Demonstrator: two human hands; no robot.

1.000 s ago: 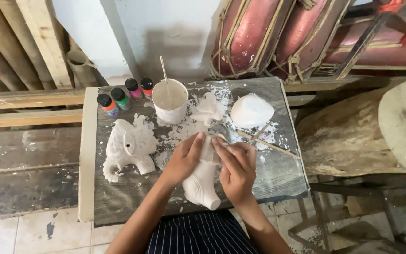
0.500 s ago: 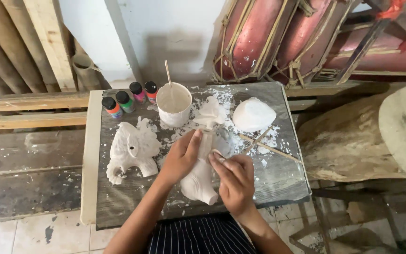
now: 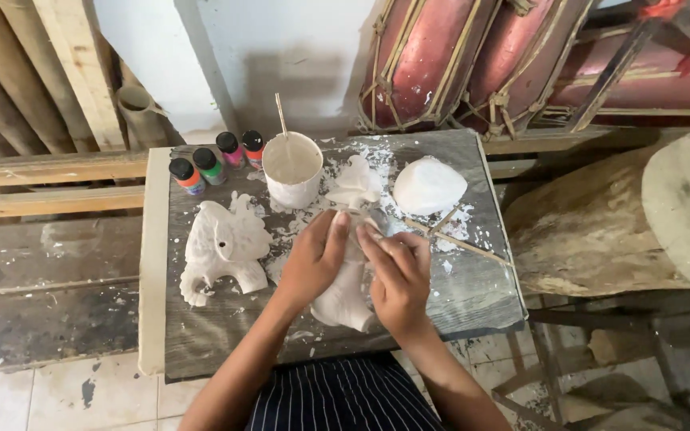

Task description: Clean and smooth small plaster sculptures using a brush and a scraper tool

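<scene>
On the grey table [image 3: 473, 295], just in front of the white cup [image 3: 292, 169], both hands rest on a white plaster figure [image 3: 345, 295] that lies lengthwise toward the person. The left hand [image 3: 315, 257] lies flat over the figure's left side, fingers together and pointing toward the cup, palm pressed against the plaster. The right hand [image 3: 397, 275] cups the right side, fingers bent and bunched near the figure's upper end, close to the left fingertips. Whether the right fingers pinch anything small cannot be told.

The cup stands upright with a thin stick [image 3: 282, 116] leaning out of it. Left of the cup, four small paint bottles [image 3: 216, 160] with dark caps stand in a slanted row at the table's far left corner. In front of those bottles and left of the held figure, a white elephant figure [image 3: 224, 247] lies apart from the hands. Right of the cup sits a smaller white plaster lump [image 3: 357, 185], and further right a rounded white mould [image 3: 429, 185]. Thin sticks [image 3: 457, 239] lie crossed in front of the mould, just right of the right hand. White crumbs and splashes speckle the table around the cup. Well right of the table stands a cut log [image 3: 640, 215]; behind the cup, against the wall, lean red drums [image 3: 433, 56].
</scene>
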